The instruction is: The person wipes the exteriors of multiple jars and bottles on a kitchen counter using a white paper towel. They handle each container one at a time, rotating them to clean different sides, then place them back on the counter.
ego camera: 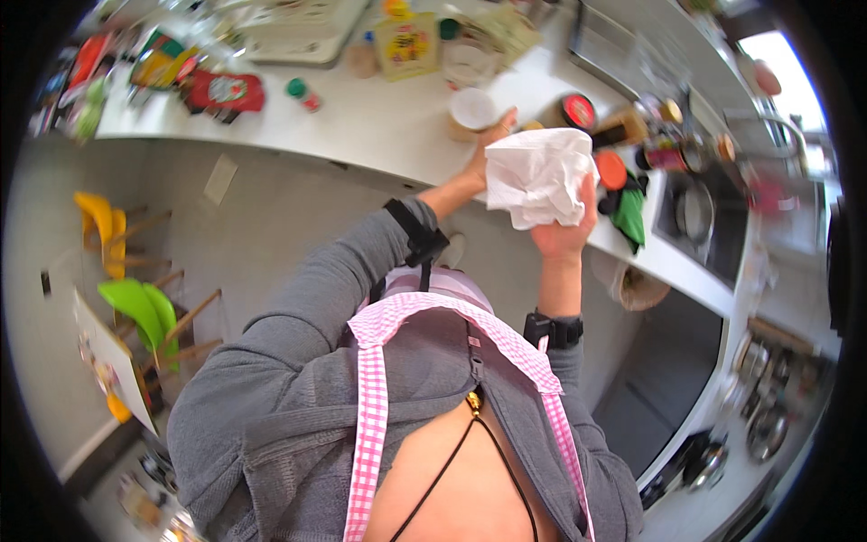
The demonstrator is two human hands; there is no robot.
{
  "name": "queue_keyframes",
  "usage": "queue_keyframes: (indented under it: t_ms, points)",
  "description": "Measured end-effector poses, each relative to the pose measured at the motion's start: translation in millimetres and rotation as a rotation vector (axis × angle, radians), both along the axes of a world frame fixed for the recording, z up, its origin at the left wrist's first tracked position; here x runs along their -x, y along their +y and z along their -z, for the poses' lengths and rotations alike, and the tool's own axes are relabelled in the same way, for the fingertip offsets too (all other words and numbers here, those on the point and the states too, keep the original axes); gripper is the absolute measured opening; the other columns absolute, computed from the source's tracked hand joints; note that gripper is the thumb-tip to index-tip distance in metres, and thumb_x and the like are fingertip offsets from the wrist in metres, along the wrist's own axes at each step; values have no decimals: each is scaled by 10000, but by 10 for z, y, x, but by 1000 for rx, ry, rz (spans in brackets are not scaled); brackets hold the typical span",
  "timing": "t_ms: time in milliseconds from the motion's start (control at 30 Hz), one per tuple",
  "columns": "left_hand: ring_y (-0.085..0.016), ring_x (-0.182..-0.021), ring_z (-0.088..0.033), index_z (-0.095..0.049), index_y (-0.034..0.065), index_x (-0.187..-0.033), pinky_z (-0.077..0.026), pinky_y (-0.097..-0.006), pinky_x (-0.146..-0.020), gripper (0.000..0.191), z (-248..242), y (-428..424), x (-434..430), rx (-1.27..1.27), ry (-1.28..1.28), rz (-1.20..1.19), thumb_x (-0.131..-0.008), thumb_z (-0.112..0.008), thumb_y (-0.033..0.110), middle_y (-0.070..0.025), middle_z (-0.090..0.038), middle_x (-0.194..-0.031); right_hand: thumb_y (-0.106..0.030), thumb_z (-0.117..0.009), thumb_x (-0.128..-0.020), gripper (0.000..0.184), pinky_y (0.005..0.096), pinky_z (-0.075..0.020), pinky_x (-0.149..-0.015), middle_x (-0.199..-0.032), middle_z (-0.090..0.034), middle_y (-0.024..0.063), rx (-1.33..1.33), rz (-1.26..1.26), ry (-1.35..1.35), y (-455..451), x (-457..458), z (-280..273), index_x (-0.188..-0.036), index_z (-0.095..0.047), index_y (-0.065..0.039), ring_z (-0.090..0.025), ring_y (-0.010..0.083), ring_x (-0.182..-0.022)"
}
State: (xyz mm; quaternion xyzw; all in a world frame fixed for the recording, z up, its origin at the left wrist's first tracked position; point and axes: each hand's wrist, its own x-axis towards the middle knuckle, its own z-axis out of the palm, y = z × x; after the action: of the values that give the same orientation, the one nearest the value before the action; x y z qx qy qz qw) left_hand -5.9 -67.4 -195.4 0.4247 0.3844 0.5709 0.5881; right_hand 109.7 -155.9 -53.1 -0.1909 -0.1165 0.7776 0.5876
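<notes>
A crumpled white paper towel [538, 177] lies in my right hand [565, 227], whose fingers curl around its right and lower edges. My left hand [489, 150] is at the towel's left side, above the counter edge, partly covered by the paper. Beside its fingers stands a jar with a whitish round lid [473, 110]; whether they touch it I cannot tell. A jar with a red and black lid [578, 110] is just beyond the towel. An orange-red round lid [611, 170] and a green cloth [630, 213] lie right of my right hand.
The white counter [379, 115] carries a red pouch [227, 91], a green-capped shaker [303, 93], a yellow-labelled pouch [408, 46] and a clear container [469, 64]. Several bottles stand at the right, near a sink [698, 217]. Below the counter is a waste bin [642, 288].
</notes>
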Motion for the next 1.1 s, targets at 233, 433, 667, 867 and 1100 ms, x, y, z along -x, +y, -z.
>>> queue_keyframes:
  t_ms: [233,433,667,867,1100]
  points:
    - [-135,-1058,-570,-560,31,-1210,-495,-290,-854,509,-613,-860,1266,-60,589,15,-761,-758,169,-78,-598,-1163,-408,-426,-951,542,446,-401,-993,-1286,-523,103,31,-281,37,287,785,-65,-1372,-384,-68,-500,283,-1189]
    - [-269,-929,-619,-613,36,-1046,-482,-364,-851,422,-377,-447,2648,49,917,-844,-722,-789,242,-113,-619,-1057,-578,-356,-943,650,445,-394,-992,-1294,-521,75,82,-264,-20,394,1396,61,-1364,-394,-85,-504,279,-1176]
    - [-269,-837,-594,-587,2,-1004,-478,-368,-753,463,-3,53,3445,28,1057,-580,-700,-788,289,-137,-621,-906,-593,-277,-953,661,457,-363,-1029,-1311,-516,71,158,-136,-151,403,2153,208,-1363,-405,-90,-482,300,-1206]
    - [-135,-644,-563,-573,33,-980,-479,-286,-589,355,-415,-170,3339,127,617,-129,-748,-741,241,-41,-583,-738,-510,-310,-982,572,406,-432,-952,-1248,-556,83,52,25,-352,560,2319,245,-1336,-424,-75,-544,257,-1131]
    - [-73,-592,-537,-590,37,-1118,-455,-229,-529,433,-1102,-456,3206,136,435,265,-715,-700,151,-18,-605,-776,-254,-500,-967,321,303,-499,-820,-1060,-614,47,-300,-215,-503,617,2618,158,-1191,-535,-28,-594,139,-944]
